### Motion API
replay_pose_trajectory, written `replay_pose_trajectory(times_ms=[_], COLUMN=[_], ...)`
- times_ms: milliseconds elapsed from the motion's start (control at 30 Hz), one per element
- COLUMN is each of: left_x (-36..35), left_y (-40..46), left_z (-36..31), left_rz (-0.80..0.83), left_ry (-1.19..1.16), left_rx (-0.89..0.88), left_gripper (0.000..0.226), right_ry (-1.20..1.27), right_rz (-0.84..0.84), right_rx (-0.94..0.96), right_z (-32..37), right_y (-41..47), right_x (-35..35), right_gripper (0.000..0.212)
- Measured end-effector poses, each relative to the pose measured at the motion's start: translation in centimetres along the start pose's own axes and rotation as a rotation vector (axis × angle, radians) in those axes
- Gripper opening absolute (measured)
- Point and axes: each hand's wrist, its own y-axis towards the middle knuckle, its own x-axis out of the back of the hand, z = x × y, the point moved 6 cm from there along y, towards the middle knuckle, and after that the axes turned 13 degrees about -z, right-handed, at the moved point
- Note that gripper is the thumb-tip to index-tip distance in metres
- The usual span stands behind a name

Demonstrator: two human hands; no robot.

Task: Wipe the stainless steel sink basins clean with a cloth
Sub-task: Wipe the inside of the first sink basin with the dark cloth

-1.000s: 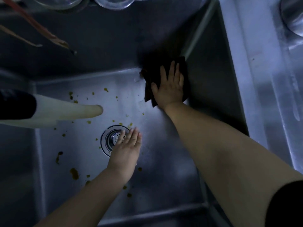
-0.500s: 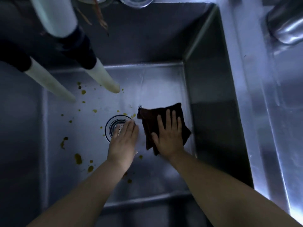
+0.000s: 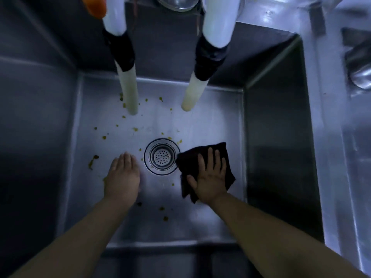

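Landmark: the drain strainer [image 3: 161,156], set in the floor of the steel basin [image 3: 200,121].

Left of the drain: olive-green food specks [image 3: 92,159] scattered on the basin floor, the largest smear well out to the left, smaller bits running up toward the far wall. The left hand [image 3: 122,177] lies just left of the drain, palm down, fingers straight and close together, flat on or just above the steel; contact is hard to tell. It holds nothing.

Above the drain, toward the far wall: two pale hoses [image 3: 130,91] with dark sleeves hang down into the basin, ends near the floor. More specks lie around the left hose's end.

Near side of the drain: a few specks lie between the two forearms.

Right of the drain: the dark cloth [image 3: 188,157], crumpled flat, its left edge touching the strainer rim. The right hand [image 3: 210,175] lies on top of it, fingers spread and straight, palm pressing it to the floor. No pinch, no curl.

Judgement: the floor right of the cloth looks cleaner; nearly all the remaining dirt lies left of and beyond it. So the cloth's next pass likely runs leftward across or around the drain. The right hand owns that sweep; the left hand sits in its path and would need to lift clear.
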Motion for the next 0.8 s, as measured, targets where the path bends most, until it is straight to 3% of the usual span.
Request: replay_pose_trajectory(times_ms=[167,467,600,800], left_x=[0.1,-0.8,-0.8,-0.9], left_y=[0.5,0.8,0.9,0.7], left_z=[-0.1,0.1,0.0,0.2], left_rz=[0.005,0.013,-0.001,0.002], left_ry=[0.001,-0.064,-0.070,-0.108], left_rx=[-0.026,-0.042,-0.030,0.001], left_gripper=[0.078,0.080,0.073,0.070], right_ry=[-0.002,-0.063,-0.049,-0.052], right_rz=[-0.085,-0.168,-0.202,-0.194], right_rx=[-0.062,-0.038,-0.055,0.086], right_z=[0.0,0.3,0.8,1.8], right_y=[7.5,20.2,20.8,15.2], right_x=[0.1,1.2,1.2,0.7], right_gripper=[0.075,0.081,0.082,0.072])
